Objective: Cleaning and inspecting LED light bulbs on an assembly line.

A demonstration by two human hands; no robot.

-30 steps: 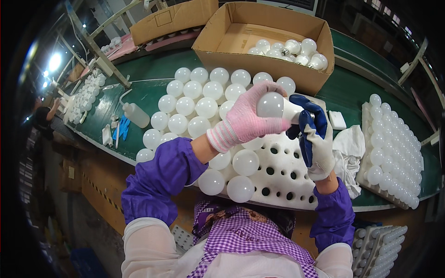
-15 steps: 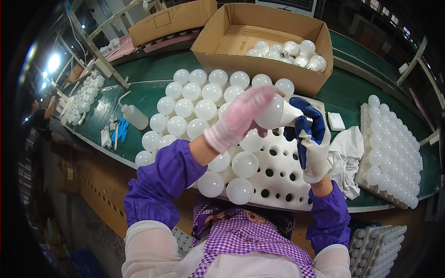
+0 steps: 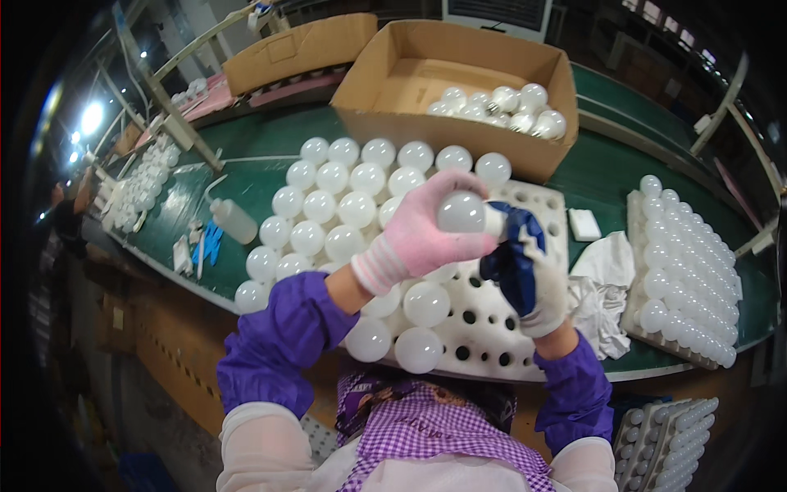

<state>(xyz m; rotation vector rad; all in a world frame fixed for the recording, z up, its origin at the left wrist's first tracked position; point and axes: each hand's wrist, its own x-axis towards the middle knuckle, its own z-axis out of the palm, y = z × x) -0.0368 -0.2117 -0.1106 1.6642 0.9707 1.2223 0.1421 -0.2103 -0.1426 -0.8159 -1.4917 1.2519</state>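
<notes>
Green bench (image 3: pixel 258 176): one open carton (image 3: pixel 434 135), one bottle (image 3: pixel 235 223). Left hand (image 3: pixel 422 230) grips one bulb (image 3: pixel 461 213) by its globe; right hand (image 3: pixel 520 266) closed round its base end.

Tray (image 3: pixel 492 340) on counter (image 3: pixel 258 172), centre of my feed: bulbs (image 3: pixel 357 209) over its left part, holes (image 3: pixel 462 353) at right. Left grip (image 3: pixel 418 238) and right grip (image 3: pixel 525 271) above tray, held bulb (image 3: pixel 461 211) between. Behind tray: carton (image 3: pixel 393 125), loose bulbs (image 3: pixel 549 125) inside toward right. Second carton (image 3: pixel 299 53) left of it. Right of tray, I log block (image 3: pixel 584 225), cloth (image 3: pixel 607 262) before it, then loaded tray (image 3: pixel 634 225) farther right. Left of tray: squeeze bottle (image 3: pixel 234 221); small items (image 3: pixel 212 242) left of bottle.
</notes>
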